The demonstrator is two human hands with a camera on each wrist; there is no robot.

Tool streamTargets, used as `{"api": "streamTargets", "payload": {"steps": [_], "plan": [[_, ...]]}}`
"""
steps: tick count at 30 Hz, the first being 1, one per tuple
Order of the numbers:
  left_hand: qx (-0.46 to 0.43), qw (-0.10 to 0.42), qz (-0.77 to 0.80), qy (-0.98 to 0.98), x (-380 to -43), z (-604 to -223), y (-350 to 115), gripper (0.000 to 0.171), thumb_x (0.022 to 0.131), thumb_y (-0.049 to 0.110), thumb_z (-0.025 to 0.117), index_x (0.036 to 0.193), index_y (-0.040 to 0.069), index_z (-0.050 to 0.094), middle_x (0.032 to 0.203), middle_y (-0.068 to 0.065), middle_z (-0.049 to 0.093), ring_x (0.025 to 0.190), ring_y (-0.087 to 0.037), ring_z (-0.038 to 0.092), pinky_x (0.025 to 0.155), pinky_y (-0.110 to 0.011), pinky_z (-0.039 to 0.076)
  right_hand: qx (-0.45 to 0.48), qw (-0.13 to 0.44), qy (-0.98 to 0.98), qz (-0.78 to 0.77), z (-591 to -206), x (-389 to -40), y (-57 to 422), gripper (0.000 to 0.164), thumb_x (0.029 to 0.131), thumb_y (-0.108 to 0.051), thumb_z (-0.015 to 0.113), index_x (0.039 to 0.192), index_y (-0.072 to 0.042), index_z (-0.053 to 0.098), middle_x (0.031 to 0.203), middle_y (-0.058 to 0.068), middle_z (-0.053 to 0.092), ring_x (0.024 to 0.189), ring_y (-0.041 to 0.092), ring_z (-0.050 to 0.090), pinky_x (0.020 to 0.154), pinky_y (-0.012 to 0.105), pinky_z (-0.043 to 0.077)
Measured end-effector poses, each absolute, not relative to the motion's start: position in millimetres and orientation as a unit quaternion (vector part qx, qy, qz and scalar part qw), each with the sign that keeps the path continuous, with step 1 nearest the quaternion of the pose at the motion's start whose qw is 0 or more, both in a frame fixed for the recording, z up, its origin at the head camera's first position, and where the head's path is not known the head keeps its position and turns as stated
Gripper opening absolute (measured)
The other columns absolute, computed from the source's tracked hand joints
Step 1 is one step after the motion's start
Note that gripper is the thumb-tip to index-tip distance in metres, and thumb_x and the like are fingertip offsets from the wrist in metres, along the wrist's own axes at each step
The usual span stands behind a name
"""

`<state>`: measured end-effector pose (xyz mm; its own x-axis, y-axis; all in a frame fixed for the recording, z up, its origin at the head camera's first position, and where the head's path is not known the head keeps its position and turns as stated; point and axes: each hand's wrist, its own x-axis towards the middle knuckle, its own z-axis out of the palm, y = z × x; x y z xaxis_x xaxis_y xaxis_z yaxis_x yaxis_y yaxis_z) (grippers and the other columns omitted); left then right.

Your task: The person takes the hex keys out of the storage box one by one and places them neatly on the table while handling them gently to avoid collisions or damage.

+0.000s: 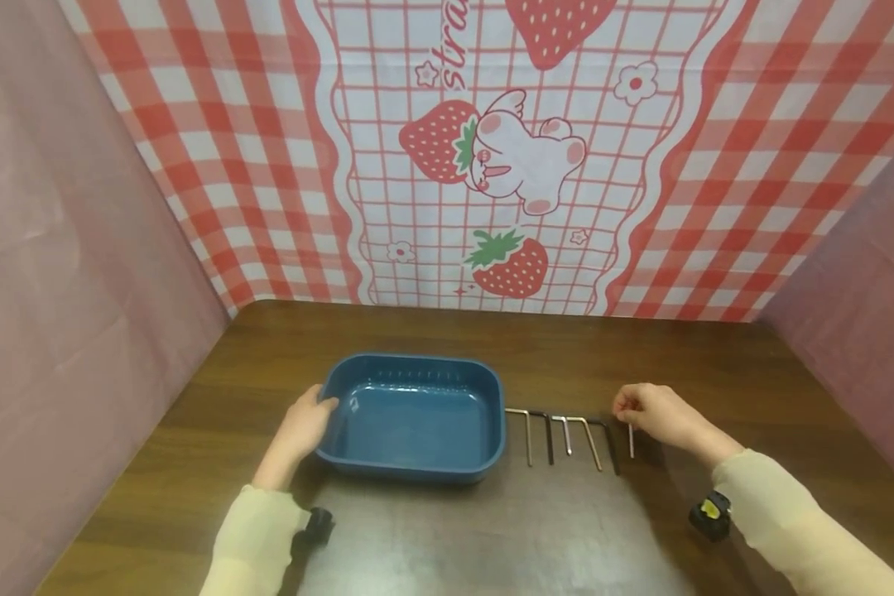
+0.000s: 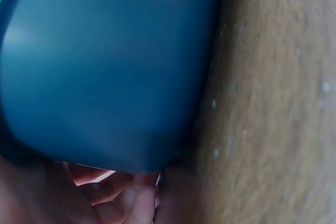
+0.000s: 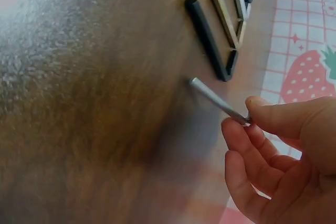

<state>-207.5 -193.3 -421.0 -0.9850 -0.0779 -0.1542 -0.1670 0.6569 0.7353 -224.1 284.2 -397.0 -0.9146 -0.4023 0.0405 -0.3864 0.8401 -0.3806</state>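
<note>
A blue rectangular plastic tub (image 1: 410, 424) sits on the table with nothing in it. My left hand (image 1: 301, 426) grips its left end, thumb over the rim and fingers (image 2: 113, 198) curled against the outside wall. Over on the right, my right hand (image 1: 659, 416) pinches a silver hex key (image 3: 218, 100) by its bent end, between thumb and fingertips. The key's long arm points toward the near side of the table. Between tub and right hand lie several L-shaped hex keys in a row, among them a black one (image 1: 612, 451), a gold one (image 1: 592, 443) and a small silver one (image 1: 566, 436).
The brown wooden table (image 1: 447, 546) ends at the back against a red-and-white checked cloth (image 1: 268, 165) with strawberry prints. Pink cloth hangs at the left (image 1: 67, 290) and right sides. The leftmost gold hex key (image 1: 528, 439) lies close by the tub's right wall.
</note>
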Motion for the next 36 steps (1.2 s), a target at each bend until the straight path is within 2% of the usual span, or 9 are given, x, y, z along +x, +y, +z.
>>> {"api": "streamTargets", "payload": {"steps": [7,16,30,34,36], "plan": [[-0.069,0.06,0.407,0.909,-206,-421,-195,0.048,0.094,0.021,0.035,0.132,-0.007,0.034,0.133,-0.031,0.039,0.118,-0.046,0.042,0.095,-0.055,0.036,-0.19,0.033,0.96,-0.204,-406,-223,283,0.005,0.08,-0.005,0.064,0.078,-0.009,0.061,0.066,-0.005,0.055,0.06,0.006,0.047,0.055,0.024,0.039],[-0.066,0.051,0.413,0.907,-209,-417,-195,0.048,0.093,0.021,0.034,0.132,-0.007,0.034,0.133,-0.031,0.04,0.116,-0.045,0.044,0.093,-0.055,0.038,-0.178,0.02,0.961,-0.212,-411,-225,284,0.008,0.076,-0.007,0.069,0.079,-0.008,0.062,0.066,-0.004,0.054,0.061,0.009,0.047,0.054,0.024,0.04],[-0.068,0.051,0.413,0.907,-209,-420,-194,0.048,0.094,0.024,0.034,0.131,-0.006,0.037,0.13,-0.03,0.043,0.113,-0.044,0.047,0.092,-0.053,0.039,-0.17,0.015,0.961,-0.216,-416,-223,281,0.006,0.077,-0.006,0.067,0.08,-0.008,0.062,0.066,-0.005,0.056,0.061,0.007,0.049,0.055,0.024,0.041],[-0.064,0.05,0.404,0.911,-208,-419,-195,0.047,0.094,0.025,0.029,0.13,-0.004,0.039,0.131,-0.029,0.043,0.115,-0.044,0.045,0.093,-0.054,0.037,-0.17,-0.009,0.964,-0.203,-412,-223,279,0.002,0.08,-0.009,0.064,0.081,-0.007,0.063,0.069,-0.003,0.06,0.063,0.008,0.052,0.056,0.027,0.043],[-0.066,0.05,0.403,0.912,-208,-418,-196,0.047,0.094,0.025,0.027,0.129,-0.004,0.039,0.132,-0.028,0.042,0.117,-0.044,0.043,0.096,-0.054,0.035,-0.17,-0.026,0.964,-0.202,-409,-224,276,0.007,0.082,-0.011,0.063,0.084,-0.005,0.065,0.073,0.0,0.063,0.066,0.011,0.056,0.058,0.03,0.045]]}}
